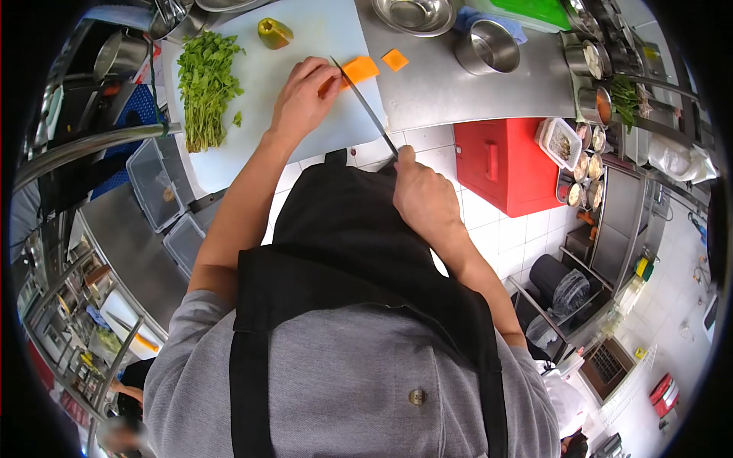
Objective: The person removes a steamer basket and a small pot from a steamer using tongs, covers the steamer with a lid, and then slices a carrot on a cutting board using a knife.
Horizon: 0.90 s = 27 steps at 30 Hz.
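Note:
My right hand (427,191) is closed round the handle of a long knife (368,108). The blade slants up to the left across an orange vegetable block (360,70), which lies on a white cutting board (305,23). With curled fingers, my left hand (304,95) grips the block's left end, close beside the blade. Whether the edge has entered the block, I cannot tell. A thin, square orange slice (395,59) lies apart on the steel counter, to the right. Left of my left hand spreads a heap of leafy green herbs (205,91). A green-and-orange cut vegetable piece (275,33) sits farther back.
Metal bowls (416,14) and a steel pot (487,47) stand on the counter (435,91). Below its edge is a red cabinet (500,164), with a white tub (560,143) and several small containers beside it. A metal rail (92,149) runs at the left. Other people are partly visible at the lower edges.

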Tool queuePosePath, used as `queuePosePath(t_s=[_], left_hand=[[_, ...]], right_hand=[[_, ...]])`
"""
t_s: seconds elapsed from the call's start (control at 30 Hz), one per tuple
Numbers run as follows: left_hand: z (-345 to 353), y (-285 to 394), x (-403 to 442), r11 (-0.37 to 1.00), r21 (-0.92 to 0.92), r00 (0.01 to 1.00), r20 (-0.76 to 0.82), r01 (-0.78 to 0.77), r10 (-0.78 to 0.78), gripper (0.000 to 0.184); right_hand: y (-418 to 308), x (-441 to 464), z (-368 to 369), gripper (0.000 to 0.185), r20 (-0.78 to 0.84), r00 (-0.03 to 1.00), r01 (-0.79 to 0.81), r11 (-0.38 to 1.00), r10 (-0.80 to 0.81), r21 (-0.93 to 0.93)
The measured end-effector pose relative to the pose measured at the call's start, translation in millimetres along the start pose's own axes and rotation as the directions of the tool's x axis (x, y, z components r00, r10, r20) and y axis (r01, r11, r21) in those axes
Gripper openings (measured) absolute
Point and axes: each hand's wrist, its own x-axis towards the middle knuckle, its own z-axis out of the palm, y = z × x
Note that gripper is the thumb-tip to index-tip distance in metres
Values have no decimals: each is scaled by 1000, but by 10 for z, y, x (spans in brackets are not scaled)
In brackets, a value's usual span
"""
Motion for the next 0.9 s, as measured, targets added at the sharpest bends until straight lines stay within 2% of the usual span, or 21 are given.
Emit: queuePosePath(t_s=[0.17, 0.27, 0.47, 0.53, 0.7, 0.77, 0.9], left_hand=[[19, -1, -3, 1000, -6, 1000, 0, 19, -19, 13], [3, -4, 1, 999, -18, 999, 17, 30, -29, 13], [21, -16, -6, 1000, -1, 1000, 18, 23, -23, 15], [-4, 24, -14, 1000, 10, 999, 42, 27, -27, 18], [4, -32, -9, 996, 75, 990, 131, -55, 45, 26], [3, -3, -8, 999, -35, 998, 54, 27, -25, 20], [-32, -7, -1, 990, -92, 991, 87, 111, -103, 14]], right_hand=[[25, 5, 3, 17, 0, 1000, 1, 1000, -1, -5], [14, 78, 14, 17, 54, 999, -7, 1000, 8, -22], [132, 551, 376, 18, -12, 998, 68, 998, -68, 16], [115, 532, 356, 31, 51, 998, 49, 999, -48, -12], [71, 507, 353, 33, 55, 998, 33, 999, -31, -26], [51, 501, 292, 34, 55, 998, 36, 999, -34, -28], [-12, 356, 78, 27, 55, 998, 28, 998, -25, -51]])
